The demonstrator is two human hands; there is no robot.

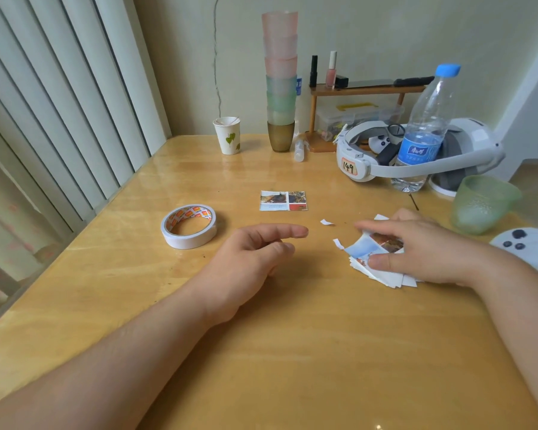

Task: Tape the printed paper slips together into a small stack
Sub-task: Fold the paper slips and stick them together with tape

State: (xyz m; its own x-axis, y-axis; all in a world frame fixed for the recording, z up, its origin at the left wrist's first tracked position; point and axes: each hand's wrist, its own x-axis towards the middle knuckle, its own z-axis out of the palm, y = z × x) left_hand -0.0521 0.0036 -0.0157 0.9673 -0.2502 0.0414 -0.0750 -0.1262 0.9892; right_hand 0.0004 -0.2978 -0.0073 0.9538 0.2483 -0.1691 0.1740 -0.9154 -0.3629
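Wooden tabletop filling most of the view, glossy and yellow-brown, set against a pale wall at the far edge and vertical blinds along the left edge. At the far right corner, a white headset with a clear water bottle standing in front of it, and a small wooden shelf behind. Along the far edge, a tall stack of plastic cups and a paper cup to its left. By the right edge, a green cup, close behind the right hand. Nothing lying between the two hands but two torn white scraps. Left hand near the middle of the tabletop, holding nothing, forefinger stretched out, other fingers loosely bent. Right hand toward the right edge, pinching a pile of paper slips, thumb pressed on the top slip and fingers curved over the far side, pile fanned out on the tabletop. Roll of tape lying flat left of the left hand, apart from it. One printed slip lying alone, face up, toward the far edge beyond both hands.
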